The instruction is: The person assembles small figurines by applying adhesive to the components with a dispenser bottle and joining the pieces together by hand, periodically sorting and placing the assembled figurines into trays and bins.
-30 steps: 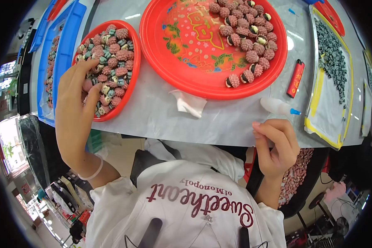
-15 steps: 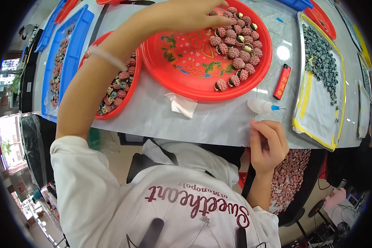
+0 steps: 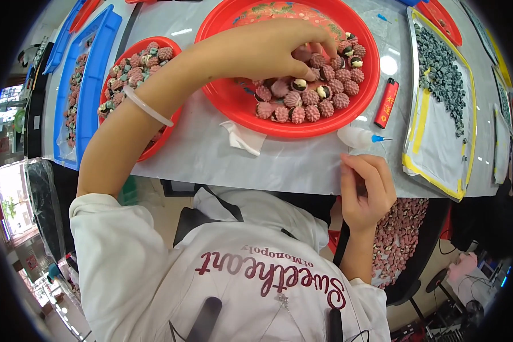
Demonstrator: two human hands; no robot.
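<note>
Small ridged, rounded pink pieces with dark or cream centres [image 3: 310, 97] lie loosely crowded in the right and near parts of the large round red plastic tray [image 3: 372, 57]. They look light and stiff, probably apt to roll; a pinch across the ridged sides should grip well and spare the centres. Over the tray, the left hand [image 3: 285, 48] touches them, thumb and curved fingers spread apart. Outside the tray's near right edge lies a translucent white squeeze bottle with a blue needle tip [image 3: 353, 137]; nearer the person, the right hand [image 3: 369, 188] curls, whether pinching anything cannot be told.
</note>
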